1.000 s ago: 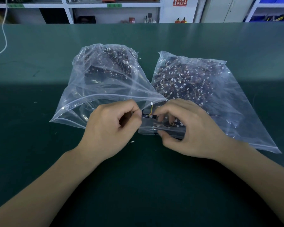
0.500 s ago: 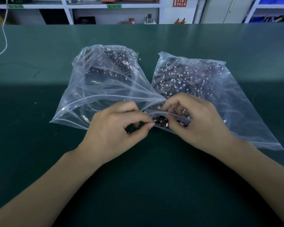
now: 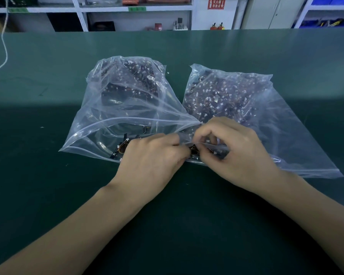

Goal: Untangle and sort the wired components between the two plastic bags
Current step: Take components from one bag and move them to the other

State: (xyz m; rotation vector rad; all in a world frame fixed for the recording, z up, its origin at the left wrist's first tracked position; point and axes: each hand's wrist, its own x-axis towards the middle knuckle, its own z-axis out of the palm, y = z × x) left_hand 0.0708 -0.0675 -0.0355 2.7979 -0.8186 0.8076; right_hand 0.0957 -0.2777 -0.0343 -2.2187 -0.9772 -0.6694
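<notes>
Two clear zip-top plastic bags are laid side by side on a green table (image 3: 48,195), their near corners touching between the hands; the left bag (image 3: 99,124) is puffed up, with a dark mass of wired components (image 3: 135,84) heaped at its far end and a few loose pieces (image 3: 120,148) lying near its open mouth; the right bag (image 3: 286,135) lies flatter and is packed across its far half with a dense tangle of dark parts, thin orange wires and small white connectors (image 3: 222,96). The left hand (image 3: 153,157) is held palm down at the mouth of the left bag, its fingers curled and pinched on a small dark component (image 3: 193,150) held between both hands; the right hand (image 3: 238,149) is set at the mouth of the right bag, fingers bent inward and closed on the same piece. Both forearms are stretched across the near table. A white cord (image 3: 4,46) is seen hanging at far left; shelving (image 3: 81,14) is seen beyond the table.
</notes>
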